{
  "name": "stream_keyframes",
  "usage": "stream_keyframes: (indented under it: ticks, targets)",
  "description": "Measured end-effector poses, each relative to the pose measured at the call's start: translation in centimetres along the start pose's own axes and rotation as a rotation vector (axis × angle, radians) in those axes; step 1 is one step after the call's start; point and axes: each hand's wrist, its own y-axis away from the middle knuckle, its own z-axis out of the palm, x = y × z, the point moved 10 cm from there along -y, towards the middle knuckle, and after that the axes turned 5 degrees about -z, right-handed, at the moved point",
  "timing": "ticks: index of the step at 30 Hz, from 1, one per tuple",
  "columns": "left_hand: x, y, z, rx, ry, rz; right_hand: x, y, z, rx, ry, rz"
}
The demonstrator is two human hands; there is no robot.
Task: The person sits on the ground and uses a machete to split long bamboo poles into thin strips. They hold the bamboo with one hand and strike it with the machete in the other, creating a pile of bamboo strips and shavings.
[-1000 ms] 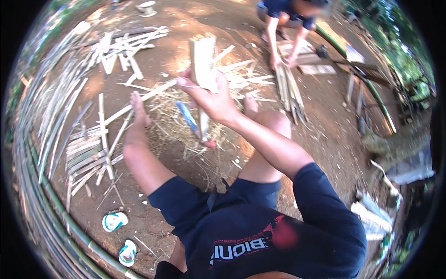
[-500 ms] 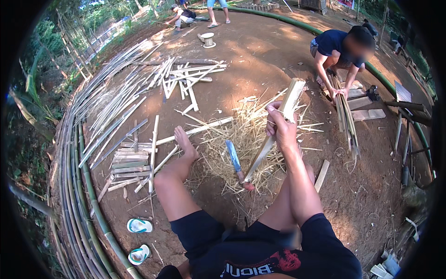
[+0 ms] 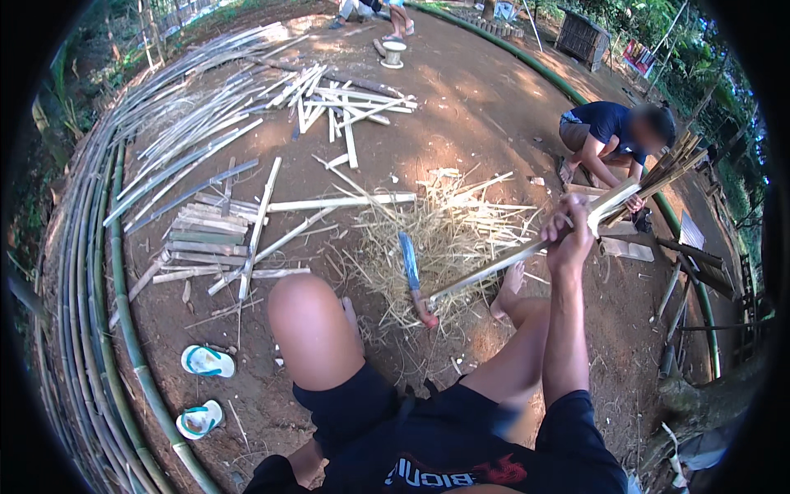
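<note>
My right hand (image 3: 568,233) is closed around a long pale bamboo strip (image 3: 494,267). The strip slants from the ground near my foot up to the right, ending past my fist. A knife (image 3: 410,262) with a bluish blade and a reddish handle rests in a heap of bamboo shavings (image 3: 461,230), just left of the strip's lower end. My bare knee (image 3: 309,325) is raised at the centre and my foot (image 3: 508,290) lies beside the strip. My left hand does not show.
Long green bamboo poles (image 3: 107,272) curve along the left. Split slats (image 3: 206,235) lie stacked on the dirt, with more strips (image 3: 346,99) farther back. A pair of sandals (image 3: 206,361) lies at lower left. A crouching person (image 3: 605,136) works at the right.
The strip has tipped from nearly upright to a low slant. My right hand has moved right and outward with it, and the view has swung left.
</note>
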Motion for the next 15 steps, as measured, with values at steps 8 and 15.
stream_keyframes:
  ticks: [8,15]
  targets:
    - [-1.9,1.1,-2.4,0.104,0.044,0.047,-7.5,-5.7,13.5,-0.307,0.015,-0.078]
    - [-3.3,1.1,-2.9,0.321,0.019,0.057,0.6,-5.8,12.5,-0.387,-0.122,-0.191]
